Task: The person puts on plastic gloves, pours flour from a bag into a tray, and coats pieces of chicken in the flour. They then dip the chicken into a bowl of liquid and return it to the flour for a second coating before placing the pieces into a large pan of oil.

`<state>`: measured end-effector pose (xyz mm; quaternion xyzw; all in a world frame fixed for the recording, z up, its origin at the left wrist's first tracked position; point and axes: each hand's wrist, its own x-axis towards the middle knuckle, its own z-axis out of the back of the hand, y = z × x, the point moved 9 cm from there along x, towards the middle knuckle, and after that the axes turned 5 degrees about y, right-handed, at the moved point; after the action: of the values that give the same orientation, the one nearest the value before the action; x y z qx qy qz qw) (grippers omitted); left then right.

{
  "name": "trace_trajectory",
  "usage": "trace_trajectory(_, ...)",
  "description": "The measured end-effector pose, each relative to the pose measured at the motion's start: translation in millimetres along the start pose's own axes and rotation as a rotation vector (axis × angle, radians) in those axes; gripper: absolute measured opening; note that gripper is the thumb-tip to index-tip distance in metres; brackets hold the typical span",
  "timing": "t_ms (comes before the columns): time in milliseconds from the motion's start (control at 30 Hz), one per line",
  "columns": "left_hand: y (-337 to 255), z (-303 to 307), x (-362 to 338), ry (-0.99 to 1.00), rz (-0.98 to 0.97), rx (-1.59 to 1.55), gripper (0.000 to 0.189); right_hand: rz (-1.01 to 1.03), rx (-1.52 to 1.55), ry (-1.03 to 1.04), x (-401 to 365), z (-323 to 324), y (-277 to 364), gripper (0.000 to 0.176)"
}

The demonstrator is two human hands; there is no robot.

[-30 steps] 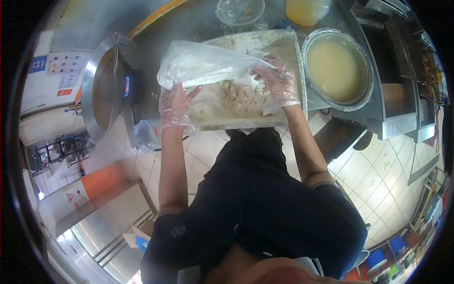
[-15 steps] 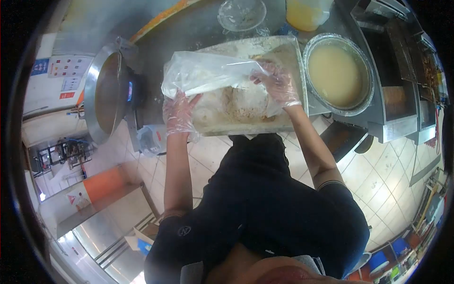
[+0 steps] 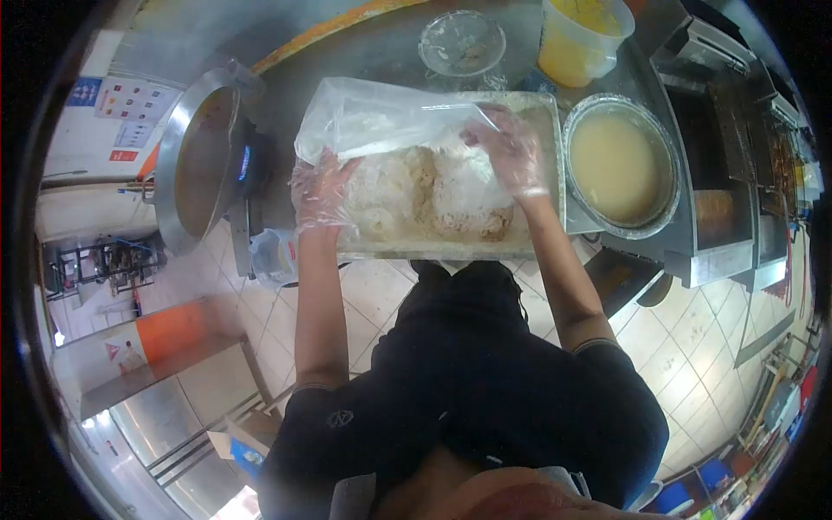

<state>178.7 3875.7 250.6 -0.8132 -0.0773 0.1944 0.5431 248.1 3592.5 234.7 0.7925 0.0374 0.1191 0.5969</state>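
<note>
A clear plastic bag [image 3: 373, 117] stretches between my hands over a metal tray [image 3: 557, 173]. My left hand [image 3: 322, 192], in a clear plastic glove, grips the bag's left side, its thumb pointing inward. The bag's right end is in the closed fingers of my right hand [image 3: 511, 152], gloved the same way. White powder like flour coats the tray. Beneath the bag lie powdered, lumpy pieces: a pale mound [image 3: 381, 195] on the left and a browner one [image 3: 472, 212] on the right. The bag partly hides what is behind it.
Right of the tray stands a round metal pot of pale liquid [image 3: 620, 165]. Behind are a sieve-like bowl [image 3: 462, 43] and a plastic jug [image 3: 576, 56] with yellow contents. A large round pan [image 3: 195, 173] is at the left, and a metal fryer-like unit [image 3: 724, 191] at the right.
The view has shifted, so the tray and its surroundings sit slightly lower. Both hands still hold the bag, and more of the powdered pieces shows beneath it.
</note>
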Motion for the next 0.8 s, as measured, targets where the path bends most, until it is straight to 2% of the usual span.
trace_trajectory(33, -6, -1, 2, 0.031, -0.030, 0.005, 0.046, 0.106, -0.062, 0.012, -1, -3, 12, 0.023)
trace_trajectory(67, -9, 2, -1, 0.048, -0.050, 0.012, 0.045, -0.070, -0.017, -0.015, -8, -2, 1, 0.021)
trace_trajectory(100, -8, 8, -8, 0.027, -0.038, 0.008, 0.045, -0.092, -0.018, -0.004, -21, 1, -8, 0.021)
trace_trajectory(167, -7, 4, -11, 0.056, -0.049, 0.322, 0.046, -0.003, -0.196, 0.090, -40, 6, -18, 0.020)
trace_trajectory(200, -6, 3, -11, 0.042, -0.060, 0.309, 0.046, 0.003, -0.201, 0.110, -42, 0, -7, 0.020)
trace_trajectory(267, 8, 8, -25, 0.027, -0.012, 0.087, 0.047, -0.117, 0.020, -0.066, -60, 8, 7, 0.020)
trace_trajectory(367, 26, 15, -24, -0.025, 0.059, 0.179, 0.051, -0.098, -0.141, 0.047, -69, 7, 1, 0.020)
trace_trajectory(400, 26, 16, -17, -0.029, 0.044, 0.168, 0.051, -0.072, -0.088, -0.084, -69, 10, 11, 0.020)
trace_trajectory(433, 24, 15, -15, 0.022, 0.018, 0.253, 0.052, -0.077, -0.089, -0.068, -64, 9, 8, 0.020)
trace_trajectory(467, 27, 15, -21, 0.078, 0.015, 0.346, 0.054, -0.125, -0.176, -0.010, -65, 7, 1, 0.019)
trace_trajectory(533, 27, 4, -26, 0.080, 0.048, 0.263, 0.054, -0.202, -0.249, 0.015, -68, 7, -2, 0.018)
trace_trajectory(567, 22, -2, -22, 0.073, 0.048, 0.175, 0.053, -0.186, -0.252, 0.017, -61, 6, 2, 0.018)
trace_trajectory(633, 20, -3, -16, 0.085, 0.046, 0.131, 0.051, -0.009, -0.293, -0.068, -61, 7, 23, 0.016)
trace_trajectory(667, 24, -4, -20, 0.114, 0.066, 0.093, 0.049, -0.119, -0.250, 0.002, -60, 0, 9, 0.015)
trace_trajectory(700, 24, -7, -23, 0.121, 0.070, 0.099, 0.049, -0.120, -0.247, -0.007, -66, 1, 9, 0.015)
trace_trajectory(767, 13, -12, -15, 0.119, 0.022, 0.126, 0.048, 0.026, 0.101, -0.084, -59, 4, 14, 0.016)
trace_trajectory(800, 8, -12, -16, 0.143, -0.017, 0.137, 0.049, -0.004, -0.619, -0.018, -56, -3, 43, 0.015)
